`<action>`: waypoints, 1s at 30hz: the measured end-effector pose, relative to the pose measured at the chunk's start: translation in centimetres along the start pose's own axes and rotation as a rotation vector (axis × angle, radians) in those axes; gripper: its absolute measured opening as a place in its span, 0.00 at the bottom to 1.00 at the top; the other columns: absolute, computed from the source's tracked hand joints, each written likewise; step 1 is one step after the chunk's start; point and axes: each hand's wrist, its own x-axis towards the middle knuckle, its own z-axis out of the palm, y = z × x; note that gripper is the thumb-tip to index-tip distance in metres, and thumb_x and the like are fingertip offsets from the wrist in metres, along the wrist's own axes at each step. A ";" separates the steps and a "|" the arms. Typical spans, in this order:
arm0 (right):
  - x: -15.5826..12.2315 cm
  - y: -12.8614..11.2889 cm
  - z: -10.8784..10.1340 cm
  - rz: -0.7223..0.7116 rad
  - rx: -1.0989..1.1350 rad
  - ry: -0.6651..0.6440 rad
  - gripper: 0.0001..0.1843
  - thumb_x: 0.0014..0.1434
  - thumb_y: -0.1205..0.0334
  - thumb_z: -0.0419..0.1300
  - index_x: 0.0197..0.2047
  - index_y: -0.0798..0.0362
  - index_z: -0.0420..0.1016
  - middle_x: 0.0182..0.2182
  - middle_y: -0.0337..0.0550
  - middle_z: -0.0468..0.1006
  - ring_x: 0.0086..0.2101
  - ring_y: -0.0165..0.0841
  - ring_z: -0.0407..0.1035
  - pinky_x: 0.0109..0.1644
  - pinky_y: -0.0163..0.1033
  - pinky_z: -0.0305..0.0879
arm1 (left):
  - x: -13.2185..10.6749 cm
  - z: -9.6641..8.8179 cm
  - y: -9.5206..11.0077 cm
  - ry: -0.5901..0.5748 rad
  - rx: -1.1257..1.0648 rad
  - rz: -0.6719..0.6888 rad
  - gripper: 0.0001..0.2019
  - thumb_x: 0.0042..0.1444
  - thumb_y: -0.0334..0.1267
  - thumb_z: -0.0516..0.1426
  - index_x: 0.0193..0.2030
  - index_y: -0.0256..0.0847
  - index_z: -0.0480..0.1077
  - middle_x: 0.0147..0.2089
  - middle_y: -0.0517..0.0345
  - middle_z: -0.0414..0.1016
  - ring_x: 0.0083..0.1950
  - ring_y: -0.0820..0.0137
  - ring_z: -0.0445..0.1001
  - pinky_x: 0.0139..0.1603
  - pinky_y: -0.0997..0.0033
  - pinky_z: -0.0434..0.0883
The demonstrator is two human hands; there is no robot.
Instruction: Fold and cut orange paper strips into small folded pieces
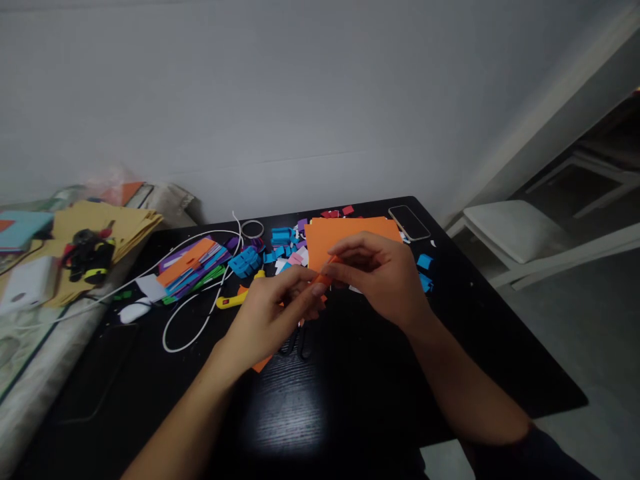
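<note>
Between my two hands is a small strip of orange paper (323,280), pinched from both sides above the black table. My left hand (280,303) closes thumb and fingers on its near end; my right hand (377,273) grips the far end with thumb and forefinger. Most of the strip is hidden by my fingers. Behind them lies a stack of orange sheets (345,230). Dark scissor-like handles (301,343) show under my left hand, their other end covered. A yellow-handled tool (233,302) lies left of that hand.
Blue folded paper pieces (245,261), a pile of coloured strips (195,263), a white cable (173,347) and a roll of tape (252,229) lie to the left. A phone (409,222) is at the back right. Brown envelopes (100,227) sit far left; a white stool (507,223) stands right.
</note>
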 end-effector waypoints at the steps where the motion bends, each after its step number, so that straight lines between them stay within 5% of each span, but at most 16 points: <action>1: -0.1 0.0 0.1 -0.006 0.002 0.009 0.13 0.50 0.59 0.79 0.38 0.50 0.84 0.31 0.39 0.86 0.32 0.32 0.82 0.37 0.35 0.81 | -0.1 0.1 -0.1 0.023 -0.021 0.000 0.09 0.72 0.43 0.57 0.46 0.41 0.76 0.30 0.62 0.80 0.29 0.76 0.78 0.31 0.79 0.72; 7: -0.6 -0.2 0.4 -0.012 0.019 0.007 0.11 0.53 0.59 0.78 0.39 0.49 0.85 0.33 0.40 0.87 0.33 0.33 0.83 0.38 0.38 0.83 | -0.2 0.3 -0.1 0.123 -0.062 0.059 0.11 0.72 0.40 0.57 0.37 0.41 0.72 0.24 0.65 0.77 0.22 0.78 0.72 0.25 0.80 0.68; 16: -1.4 -0.6 1.2 -0.062 -0.009 0.010 0.06 0.55 0.63 0.76 0.38 0.47 0.87 0.34 0.38 0.87 0.34 0.33 0.83 0.44 0.39 0.84 | -0.3 0.5 0.0 0.237 -0.069 0.115 0.08 0.71 0.40 0.58 0.40 0.42 0.75 0.26 0.64 0.78 0.23 0.74 0.75 0.26 0.76 0.70; 30: -1.6 -0.6 0.8 -0.163 -0.026 -0.083 0.11 0.55 0.67 0.77 0.40 0.44 0.88 0.36 0.36 0.88 0.36 0.32 0.83 0.44 0.38 0.83 | -0.8 0.6 0.2 0.217 -0.191 0.114 0.10 0.71 0.42 0.58 0.38 0.43 0.74 0.26 0.62 0.78 0.23 0.74 0.73 0.24 0.74 0.69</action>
